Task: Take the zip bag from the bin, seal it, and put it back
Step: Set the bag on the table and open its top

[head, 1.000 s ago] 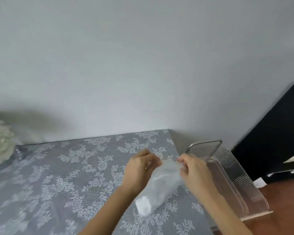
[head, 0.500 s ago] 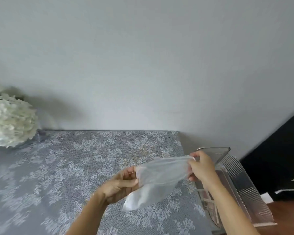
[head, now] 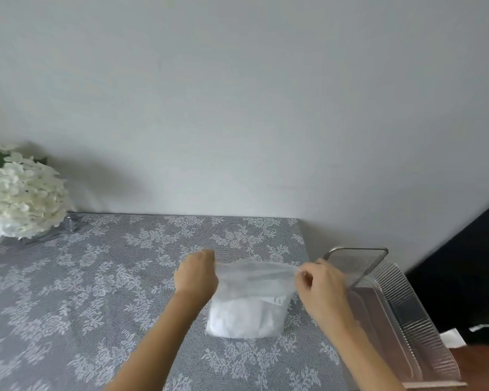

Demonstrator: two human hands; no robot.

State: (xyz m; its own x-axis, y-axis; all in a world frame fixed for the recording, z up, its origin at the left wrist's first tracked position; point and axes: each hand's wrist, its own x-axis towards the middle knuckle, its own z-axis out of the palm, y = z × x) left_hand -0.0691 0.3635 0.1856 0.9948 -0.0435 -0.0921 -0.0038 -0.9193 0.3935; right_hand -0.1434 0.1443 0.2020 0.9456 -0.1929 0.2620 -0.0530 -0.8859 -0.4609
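Note:
A clear zip bag with white contents hangs upright over the table, its zip edge stretched level between my hands. My left hand pinches the left end of that edge. My right hand pinches the right end. The white contents sag in the bag's lower half. The clear ribbed plastic bin stands to the right of the bag, beside the table's right edge, and looks empty.
A grey tablecloth with a white floral print covers the table. White flowers in a clear vase stand at the back left. A plain wall rises behind the table. Dark furniture is at the far right.
The bag has turned from a slanted hold to hanging upright. My hands have moved apart to the two ends of its top edge and pulled it straight. The view has shifted left.

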